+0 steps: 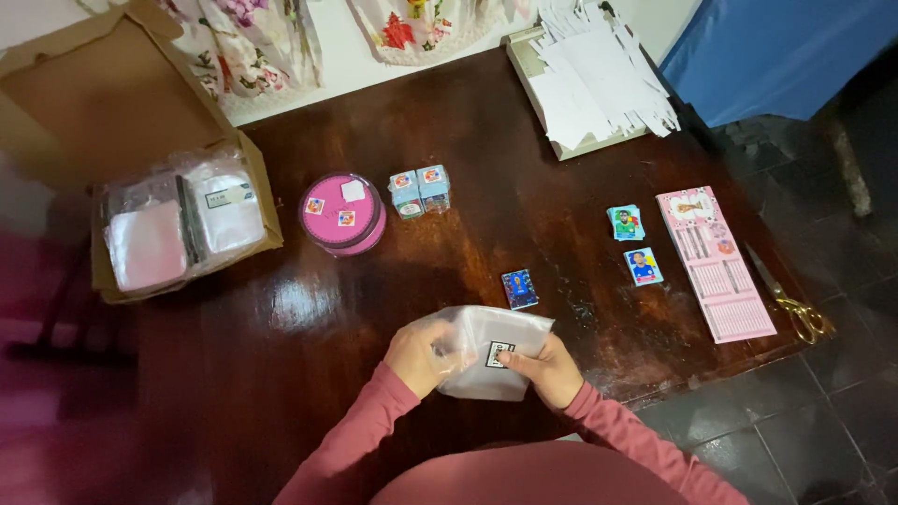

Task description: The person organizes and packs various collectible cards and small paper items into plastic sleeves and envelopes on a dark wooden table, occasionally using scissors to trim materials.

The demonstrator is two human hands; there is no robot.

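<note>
Plastic bag (pixel 491 351) between both hands

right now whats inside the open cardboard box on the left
The cardboard box holds clear plastic bags, one pinkish, one whitish bearing a small label. What the bags contain and anything under them is covered, so it cannot be seen.

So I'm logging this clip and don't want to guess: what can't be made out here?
Head view only:
- Clear bag: contents hidden by glare and by the left hand and right hand.
- Stickers: pictures too small.
- Cardboard box: cut off by the frame's left edge.
- Scissors: partly lost in shadow.
</note>
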